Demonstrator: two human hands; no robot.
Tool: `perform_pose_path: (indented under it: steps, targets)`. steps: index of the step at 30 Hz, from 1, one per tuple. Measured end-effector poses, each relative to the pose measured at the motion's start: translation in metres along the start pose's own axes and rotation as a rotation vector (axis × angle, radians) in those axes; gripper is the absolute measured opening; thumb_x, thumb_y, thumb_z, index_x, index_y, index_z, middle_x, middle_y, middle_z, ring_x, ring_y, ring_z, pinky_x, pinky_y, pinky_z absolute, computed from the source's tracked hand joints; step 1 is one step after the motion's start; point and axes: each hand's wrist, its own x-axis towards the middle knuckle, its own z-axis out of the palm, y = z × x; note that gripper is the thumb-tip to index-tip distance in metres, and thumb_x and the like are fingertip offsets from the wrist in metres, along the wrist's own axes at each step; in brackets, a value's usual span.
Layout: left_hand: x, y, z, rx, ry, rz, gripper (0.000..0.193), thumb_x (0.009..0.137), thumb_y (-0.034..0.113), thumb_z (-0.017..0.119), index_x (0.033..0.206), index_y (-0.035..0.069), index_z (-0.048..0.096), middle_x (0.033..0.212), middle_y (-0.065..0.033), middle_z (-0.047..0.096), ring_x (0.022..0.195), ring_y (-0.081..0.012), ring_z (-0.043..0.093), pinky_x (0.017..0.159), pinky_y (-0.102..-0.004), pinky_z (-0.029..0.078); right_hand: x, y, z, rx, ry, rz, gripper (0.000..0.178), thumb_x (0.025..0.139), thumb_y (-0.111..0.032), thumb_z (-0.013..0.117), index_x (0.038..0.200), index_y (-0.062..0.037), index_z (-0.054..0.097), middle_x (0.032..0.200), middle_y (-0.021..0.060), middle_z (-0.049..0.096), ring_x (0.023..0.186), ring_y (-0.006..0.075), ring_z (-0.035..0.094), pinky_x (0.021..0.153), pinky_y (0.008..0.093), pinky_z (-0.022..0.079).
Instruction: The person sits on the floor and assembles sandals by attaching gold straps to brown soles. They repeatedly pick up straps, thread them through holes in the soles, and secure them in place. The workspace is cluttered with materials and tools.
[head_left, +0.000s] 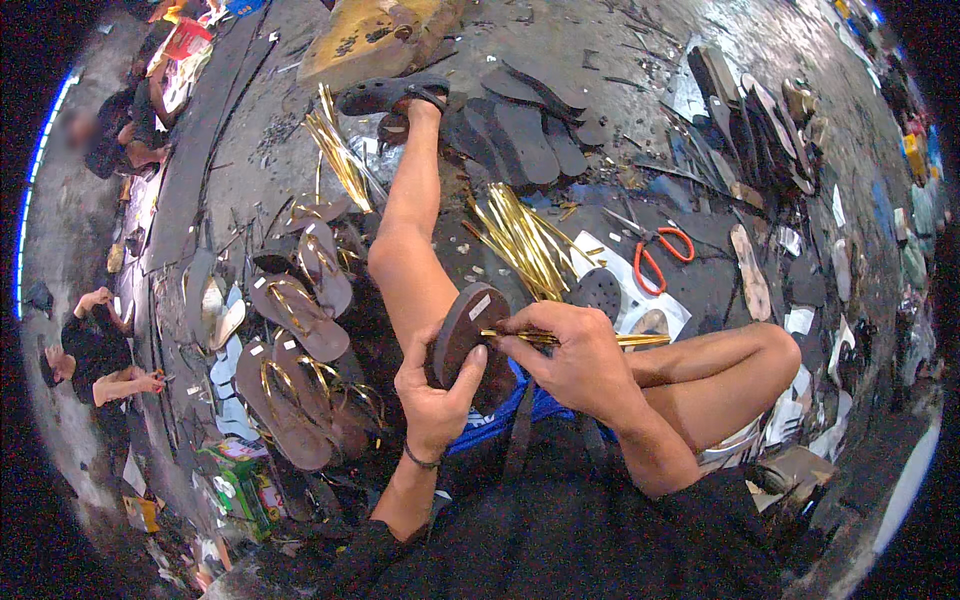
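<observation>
**Fig.: Gold strap being held against a brown sole, seated on the floor**

Head view. The person is sitting on the floor (620, 30), one leg stretching fwd, the other folding to the right. The left hand (432, 398) is gripping a dark brown sole (463, 335) from below, thumb pressing on its face, holding it tilted on edge just above the lap. The right hand (575, 358) is closing its fingertips on a thin gold strap (560, 339), which is lying horizontally w/ one end meeting the sole's face and the other sticking out to the right past the hand. Both hands are close together, nearly touching at the sole.

Surroundings: a loose bundle of gold strips (525, 240) is lying just beyond the hands; a second bundle (338, 150) is sitting farther left by the foot. Red-handled scissors (655, 255) are resting to the right of the strips. Finished sandals w/ gold straps (300, 340) are lying in a row at left. Blank dark soles (525, 135) are piling up near the sandalled foot (392, 95). Other people are working at the far left edge.
</observation>
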Motion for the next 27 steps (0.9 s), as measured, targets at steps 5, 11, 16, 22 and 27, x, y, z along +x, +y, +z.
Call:
perform_pose_path:
  steps: [5, 11, 16, 22, 27]
  targets:
    - [0.002, 0.006, 0.008, -0.082, 0.027, 0.026, 0.022, 0.086, 0.003, 0.074, 0.105, 0.0, 0.063, 0.094, -0.0038, 0.071, 0.084, -0.007, 0.063, 0.076, -0.023, 0.051, -0.008, -0.004, -0.006, -0.049, 0.004, 0.002, 0.019, 0.079, -0.011, 0.078, 0.094, -0.002, 0.072, 0.089, 0.0142, 0.072, 0.082, 0.0278, 0.072, 0.072, 0.0353, 0.055]
    - [0.001, 0.008, 0.008, -0.075, 0.005, 0.031, 0.021, 0.086, 0.002, 0.074, 0.104, 0.0, 0.063, 0.093, -0.0028, 0.071, 0.083, -0.0063, 0.062, 0.075, -0.0224, 0.051, -0.013, -0.001, -0.002, 0.0, 0.037, 0.0, 0.019, 0.08, -0.013, 0.078, 0.093, -0.0007, 0.072, 0.086, 0.0137, 0.072, 0.08, 0.0272, 0.072, 0.071, 0.0349, 0.056]
    - [-0.001, 0.013, 0.006, 0.056, -0.061, 0.063, 0.021, 0.085, 0.0, 0.073, 0.103, 0.001, 0.063, 0.091, -0.0009, 0.067, 0.084, -0.007, 0.061, 0.075, -0.0237, 0.05, -0.015, 0.008, 0.001, 0.025, 0.07, -0.007, 0.02, 0.082, -0.018, 0.077, 0.091, -0.0008, 0.071, 0.084, 0.0142, 0.071, 0.076, 0.0279, 0.071, 0.069, 0.0364, 0.056]
    - [-0.001, 0.007, 0.011, 0.219, -0.079, 0.191, 0.02, 0.083, 0.002, 0.073, 0.1, 0.005, 0.062, 0.091, -0.0001, 0.062, 0.085, -0.0088, 0.057, 0.078, -0.0255, 0.048, -0.009, 0.028, 0.029, 0.108, 0.128, 0.069, 0.025, 0.081, -0.023, 0.075, 0.094, -0.0021, 0.067, 0.082, 0.016, 0.068, 0.077, 0.0356, 0.068, 0.069, 0.0427, 0.055]
    - [0.001, -0.019, -0.007, 0.148, -0.118, 0.071, 0.023, 0.082, 0.001, 0.074, 0.102, 0.004, 0.062, 0.094, -0.0027, 0.061, 0.089, -0.011, 0.057, 0.08, -0.0261, 0.047, -0.017, 0.044, 0.041, 0.159, 0.06, -0.135, 0.02, 0.083, -0.016, 0.072, 0.094, -0.0002, 0.066, 0.086, 0.0185, 0.067, 0.081, 0.0371, 0.068, 0.072, 0.0444, 0.054]
